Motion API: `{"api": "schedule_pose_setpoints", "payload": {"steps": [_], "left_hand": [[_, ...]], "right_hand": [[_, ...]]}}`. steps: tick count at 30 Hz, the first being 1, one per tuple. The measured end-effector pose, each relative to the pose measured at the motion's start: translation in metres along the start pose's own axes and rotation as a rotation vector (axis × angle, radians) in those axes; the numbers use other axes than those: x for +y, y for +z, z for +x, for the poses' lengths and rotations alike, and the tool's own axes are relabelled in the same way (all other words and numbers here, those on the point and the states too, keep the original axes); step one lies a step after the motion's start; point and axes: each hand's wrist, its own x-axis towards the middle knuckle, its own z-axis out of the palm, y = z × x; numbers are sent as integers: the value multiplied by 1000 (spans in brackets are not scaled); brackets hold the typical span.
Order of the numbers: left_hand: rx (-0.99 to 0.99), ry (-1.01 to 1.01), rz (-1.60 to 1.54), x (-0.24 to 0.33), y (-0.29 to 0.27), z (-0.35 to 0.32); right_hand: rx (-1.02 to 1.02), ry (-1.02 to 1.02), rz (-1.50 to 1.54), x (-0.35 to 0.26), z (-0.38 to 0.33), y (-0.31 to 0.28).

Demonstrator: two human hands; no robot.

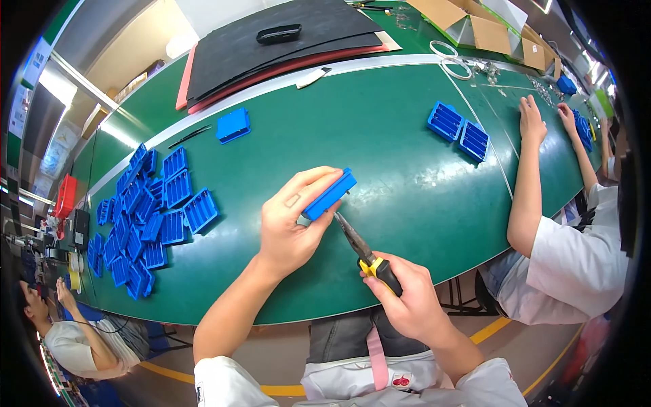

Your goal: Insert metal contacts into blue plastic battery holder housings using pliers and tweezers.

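Observation:
My left hand [293, 220] is closed around a blue plastic battery case [331, 195], held on edge above the green table. In my right hand [410, 292] is a pair of needle-nose pliers [357, 242] with yellow and black handles. The pliers' tips point up at the lower edge of the case, close to my left fingers. Whether the tips touch the case or grip anything small, I cannot make out. Left of my hands lies a heap of blue battery cases [178, 187], several with their slotted insides showing.
One blue case [233, 125] lies beside black tweezers [190, 136]. An opened case [459, 130] sits to the right. Black sheets [285, 51] are stacked at the back, near cardboard boxes [489, 35]. A co-worker's arm [527, 169] rests at the right; another person [88, 336] sits left.

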Motion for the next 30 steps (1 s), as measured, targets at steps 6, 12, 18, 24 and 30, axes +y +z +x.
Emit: {"api": "schedule_pose_setpoints", "payload": {"steps": [6,12,18,24,30], "left_hand": [[-21,1,13,4,1,-2],[-2,24,45,2,3,-1],[13,52,83,2,4,0],[33,18,69,2,6,-3],[61,-9,54,4,17,-7]], "right_hand": [[31,-71,-36,1,3,1],[-3,-48,-42,-1,4,-1],[-22,-27,-43,-3,4,-2],[-118,52,-1,-8,6,-5],[-117,70,-20,-7,0,-11]]}}
